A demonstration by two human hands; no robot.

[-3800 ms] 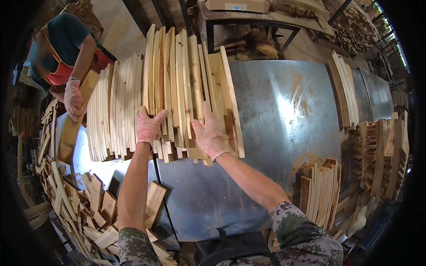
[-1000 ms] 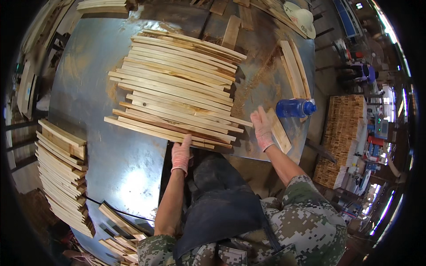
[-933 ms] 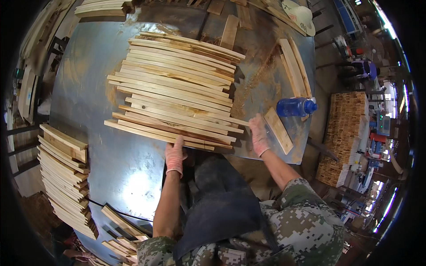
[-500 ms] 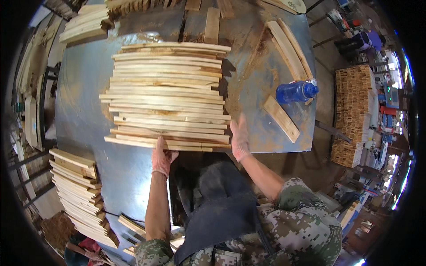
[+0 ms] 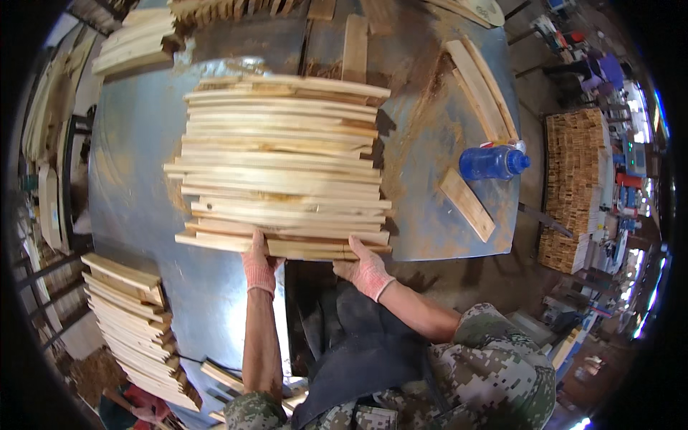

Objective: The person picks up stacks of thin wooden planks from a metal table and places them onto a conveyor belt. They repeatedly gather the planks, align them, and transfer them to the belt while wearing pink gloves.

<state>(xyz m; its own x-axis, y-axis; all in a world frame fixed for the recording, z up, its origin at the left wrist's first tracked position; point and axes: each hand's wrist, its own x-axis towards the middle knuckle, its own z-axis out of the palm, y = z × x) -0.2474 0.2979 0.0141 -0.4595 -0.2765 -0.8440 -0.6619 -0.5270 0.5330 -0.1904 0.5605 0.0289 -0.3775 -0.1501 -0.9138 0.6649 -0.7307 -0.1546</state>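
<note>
A row of pale wooden slats (image 5: 279,165) lies side by side on the metal tabletop, their ends uneven. Both my hands wear pinkish work gloves. At the row's near edge, my left hand (image 5: 259,266) grips the nearest wooden slat (image 5: 308,250), thumb on top and the other fingers mostly hidden beneath. To its right, my right hand (image 5: 364,269) holds the same slat, its thumb over the top and its fingers curled under the edge.
A blue bottle (image 5: 493,163) and a short board (image 5: 467,204) are right of the row. Stacked slats (image 5: 132,322) stand at lower left, more boards (image 5: 136,43) at the far left. A large wood stack (image 5: 573,186) and a person (image 5: 602,72) are beyond the table's right edge.
My right hand has moved from the row's right ends to its near edge and closed on the nearest slat. My left hand stays on that edge. The whole view has shifted slightly.
</note>
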